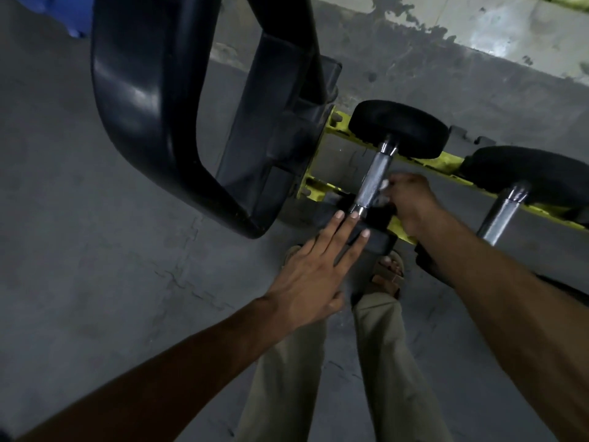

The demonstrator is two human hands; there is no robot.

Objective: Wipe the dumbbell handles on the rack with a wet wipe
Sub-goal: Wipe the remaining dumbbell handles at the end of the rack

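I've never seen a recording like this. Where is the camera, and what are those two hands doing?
There is no machine here. A person wears a camera on the head, so you look down along their own arms. In front stands a yellow dumbbell rack with a black frame on a grey floor. Two dumbbells lie across its rails. The left hand appears to rest with straight fingers on the near black end of the first dumbbell. The right hand holds a small white wet wipe against that dumbbell's ridged metal handle. The second dumbbell, on the right, is untouched. Below are the person's beige trousers and a sandalled foot.
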